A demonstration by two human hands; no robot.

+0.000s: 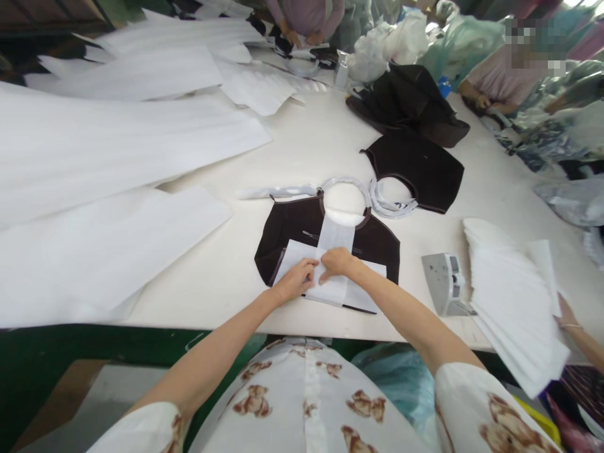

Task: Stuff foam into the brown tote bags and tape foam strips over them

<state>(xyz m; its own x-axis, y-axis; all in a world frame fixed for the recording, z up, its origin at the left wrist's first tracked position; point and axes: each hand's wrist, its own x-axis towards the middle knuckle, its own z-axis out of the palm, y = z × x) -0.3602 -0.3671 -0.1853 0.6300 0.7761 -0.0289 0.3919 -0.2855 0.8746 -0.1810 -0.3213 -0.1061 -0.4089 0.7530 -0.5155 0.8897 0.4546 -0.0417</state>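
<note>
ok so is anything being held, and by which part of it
Can't tell for sure: the left grip and right grip both touch the white paper near its middle.

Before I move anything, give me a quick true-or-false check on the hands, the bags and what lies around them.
1. Both the left hand and the right hand are on the white sheets over the near dark brown bag. True.
2. The left hand grips the clear-wrapped ring handle. False: the ring handle lies beyond both hands.
3. A second dark bag lies farther back, to the right. True.
4. The grey metal device stands left of the near bag. False: it is on the right, beside the fanned stack of white sheets.
5. Another person's hand is near that stack. True.
</note>
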